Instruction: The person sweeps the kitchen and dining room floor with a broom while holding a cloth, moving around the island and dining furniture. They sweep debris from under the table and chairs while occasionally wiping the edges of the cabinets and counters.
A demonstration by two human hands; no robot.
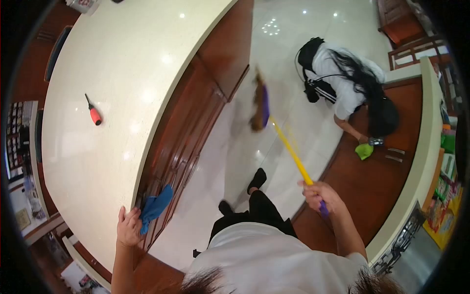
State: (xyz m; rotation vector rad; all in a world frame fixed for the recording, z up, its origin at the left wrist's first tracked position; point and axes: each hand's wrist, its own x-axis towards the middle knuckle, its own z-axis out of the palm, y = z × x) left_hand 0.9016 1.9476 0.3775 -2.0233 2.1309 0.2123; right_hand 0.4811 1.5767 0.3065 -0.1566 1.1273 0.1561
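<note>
My right hand is closed around the yellow handle of a broom, near its purple end. The broom's purple head with brown bristles is blurred and reaches out over the tiled floor. At the edge of the pale countertop, my left hand rests with its fingers bent over the rim. A blue cloth hangs from that hand against the brown cabinet front; the part inside the grip is hidden.
A co-worker crouches at right, holding a green cloth against brown cabinet doors. A red-and-black tool with a thin tip lies on the countertop. Glossy tiles run between both counters. Colourful packages stand at far right.
</note>
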